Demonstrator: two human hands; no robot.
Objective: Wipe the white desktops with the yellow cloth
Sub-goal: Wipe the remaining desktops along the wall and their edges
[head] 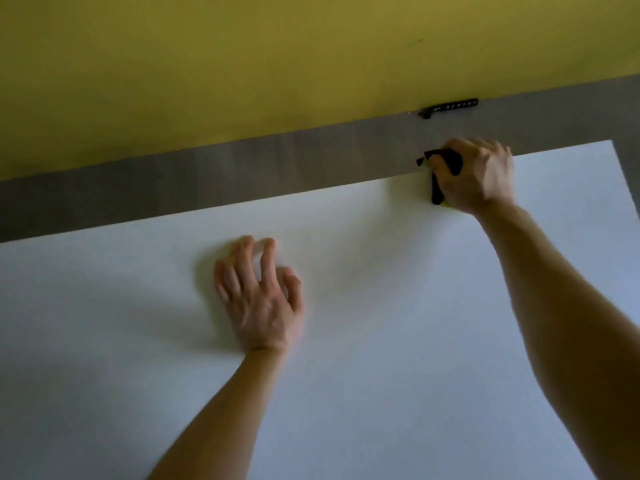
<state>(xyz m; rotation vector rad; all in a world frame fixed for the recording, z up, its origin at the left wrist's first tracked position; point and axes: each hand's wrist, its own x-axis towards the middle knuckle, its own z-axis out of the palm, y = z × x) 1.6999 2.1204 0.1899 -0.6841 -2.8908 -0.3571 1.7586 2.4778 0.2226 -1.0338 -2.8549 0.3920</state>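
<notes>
A white desktop (pixel 381 341) fills the lower part of the head view. My right hand (pixel 474 174) reaches to its far edge near the right corner and grips a bunched cloth (pixel 446 164) that looks dark, with a sliver of yellow showing at its lower edge. The cloth is pressed on the desktop's far edge and is mostly hidden under my fingers. My left hand (pixel 259 296) rests on the middle of the desktop, fingers spread and slightly bent, holding nothing.
A grey wood-grain strip (pixel 207 174) runs along the far side of the desktop. Behind it stands a yellow panel (pixel 242 71). A black bracket (pixel 448 108) sits where panel and strip meet, just beyond my right hand.
</notes>
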